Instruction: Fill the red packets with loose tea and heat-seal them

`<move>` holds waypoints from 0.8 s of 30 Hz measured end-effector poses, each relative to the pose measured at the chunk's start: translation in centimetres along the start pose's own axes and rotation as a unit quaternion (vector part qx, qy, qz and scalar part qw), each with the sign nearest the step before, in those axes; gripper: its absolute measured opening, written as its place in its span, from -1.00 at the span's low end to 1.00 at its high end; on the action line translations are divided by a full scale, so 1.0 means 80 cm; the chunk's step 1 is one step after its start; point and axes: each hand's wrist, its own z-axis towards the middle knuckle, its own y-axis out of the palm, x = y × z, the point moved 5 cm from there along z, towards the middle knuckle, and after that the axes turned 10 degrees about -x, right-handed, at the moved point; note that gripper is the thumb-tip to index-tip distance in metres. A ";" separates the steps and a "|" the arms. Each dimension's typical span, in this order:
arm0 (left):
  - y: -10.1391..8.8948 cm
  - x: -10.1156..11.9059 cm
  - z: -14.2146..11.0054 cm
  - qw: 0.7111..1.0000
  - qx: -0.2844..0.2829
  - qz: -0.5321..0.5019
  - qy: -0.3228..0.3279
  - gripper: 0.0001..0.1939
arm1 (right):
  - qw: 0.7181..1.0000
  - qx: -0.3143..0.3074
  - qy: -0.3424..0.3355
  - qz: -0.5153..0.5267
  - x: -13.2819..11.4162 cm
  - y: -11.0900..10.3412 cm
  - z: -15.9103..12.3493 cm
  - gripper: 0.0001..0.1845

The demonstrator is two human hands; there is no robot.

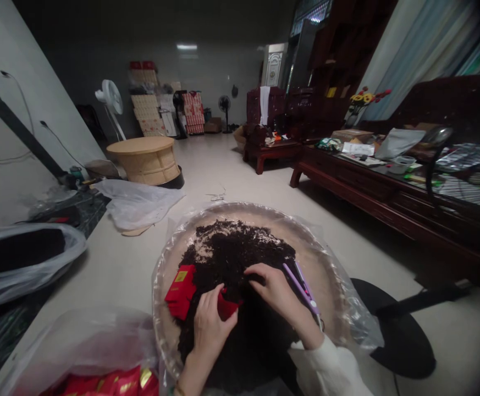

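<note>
**L hand (213,322) on red pkt (226,307), R hand (276,290) at dark leaf pile (233,250)**

L hand's got the pkt btwn thumb & fingers, a bit L of centre in round tray (159,269), toward near edge. R hand: fingers curled at pile; can't tell if pinching any. Red stack (181,291) by tray's L edge; purple tool (299,286) nr R edge. Pkt prob. light, thin, soft, maybe slick, creases easily: best held by side edges, w/o squeezing. Leaf looks light, crumbly; pinch gently.
</note>
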 end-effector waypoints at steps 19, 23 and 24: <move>0.030 -0.015 -0.007 0.812 -0.332 -0.437 -0.196 -0.39 | 0.993 -0.120 0.001 0.008 -0.004 0.040 -0.020 -0.87; 0.034 -0.008 -0.009 0.846 -0.292 -0.392 -0.214 -0.49 | 0.987 -0.152 0.048 -0.001 -0.001 0.039 -0.021 -0.84; 0.035 -0.006 -0.010 0.861 -0.281 -0.362 -0.219 -0.52 | 0.986 -0.156 0.064 -0.014 -0.001 0.041 -0.021 -0.82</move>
